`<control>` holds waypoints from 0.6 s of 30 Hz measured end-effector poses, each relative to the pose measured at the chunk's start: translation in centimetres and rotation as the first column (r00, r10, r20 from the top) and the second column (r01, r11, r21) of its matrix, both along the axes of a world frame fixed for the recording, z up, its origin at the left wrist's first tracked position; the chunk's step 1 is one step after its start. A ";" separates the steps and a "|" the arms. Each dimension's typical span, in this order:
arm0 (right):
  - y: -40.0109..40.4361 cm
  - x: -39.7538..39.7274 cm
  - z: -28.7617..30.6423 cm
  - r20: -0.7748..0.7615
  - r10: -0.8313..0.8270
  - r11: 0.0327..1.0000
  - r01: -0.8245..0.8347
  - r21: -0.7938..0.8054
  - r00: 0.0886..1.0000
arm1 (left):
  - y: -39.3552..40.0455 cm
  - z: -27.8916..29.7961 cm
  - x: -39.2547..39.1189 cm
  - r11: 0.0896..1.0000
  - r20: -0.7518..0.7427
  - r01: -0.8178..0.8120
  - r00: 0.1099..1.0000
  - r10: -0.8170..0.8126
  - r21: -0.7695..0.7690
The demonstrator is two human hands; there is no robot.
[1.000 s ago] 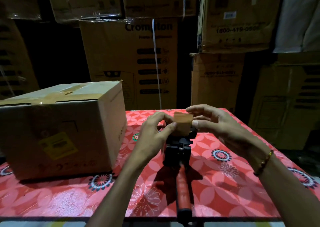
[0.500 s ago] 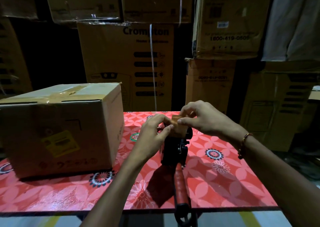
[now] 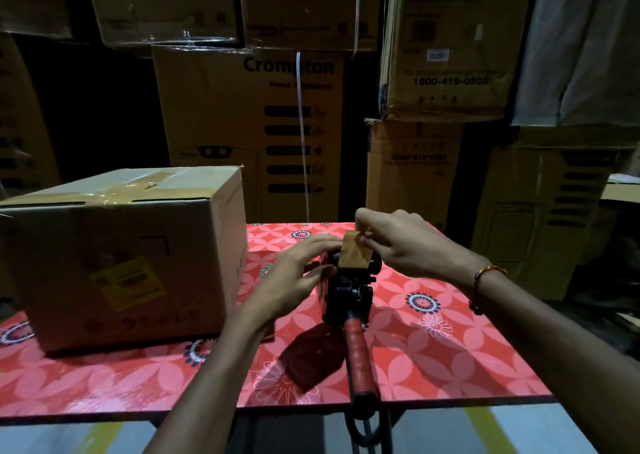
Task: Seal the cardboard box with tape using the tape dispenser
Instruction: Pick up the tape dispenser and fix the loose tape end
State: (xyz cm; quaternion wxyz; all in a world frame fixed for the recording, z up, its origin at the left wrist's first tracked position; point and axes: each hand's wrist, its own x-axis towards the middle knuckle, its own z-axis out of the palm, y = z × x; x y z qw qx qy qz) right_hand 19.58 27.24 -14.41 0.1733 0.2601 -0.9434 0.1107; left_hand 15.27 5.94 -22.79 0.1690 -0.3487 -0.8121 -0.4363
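A cardboard box (image 3: pixel 117 256) stands at the left of the red flowered table (image 3: pixel 450 360), its top flaps shut with brown tape crossing them and a yellow label on its front. To its right lies a black tape dispenser (image 3: pixel 348 294) with a red handle (image 3: pixel 358 353) pointing toward me. A brown strip of tape (image 3: pixel 354 254) sticks up from the dispenser's head. My right hand (image 3: pixel 405 245) pinches the strip's upper edge. My left hand (image 3: pixel 298 277) rests against the dispenser's left side, fingers spread, thumb beside the strip.
Tall stacks of cardboard cartons (image 3: pixel 256 135) fill the wall behind the table, more at the right (image 3: pixel 446 45). The table's near edge (image 3: pixel 242 413) runs just below my forearms, and the dispenser's handle overhangs it.
My left fingers have let go of the tape strip and opened beside the dispenser. My right hand keeps its pinch on the strip, which now stands more upright.
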 end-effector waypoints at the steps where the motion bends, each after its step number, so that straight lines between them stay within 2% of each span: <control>1: 0.0 0.0 0.0 -0.003 0.003 1.000 -0.003 0.007 1.000 | 0.0 0.1 0.1 1.000 -0.006 -0.005 1.000 0.005 -0.013; 11: 0.0 -1.8 -1.1 -0.037 0.027 0.997 -0.029 -0.073 0.999 | -0.2 0.3 -0.4 0.994 -0.040 -0.055 0.998 0.052 -0.093; 18: 0.2 -2.5 -1.1 -0.066 0.027 0.999 -0.030 -0.045 0.997 | 0.0 0.5 -0.1 0.993 -0.020 -0.055 0.998 0.053 -0.103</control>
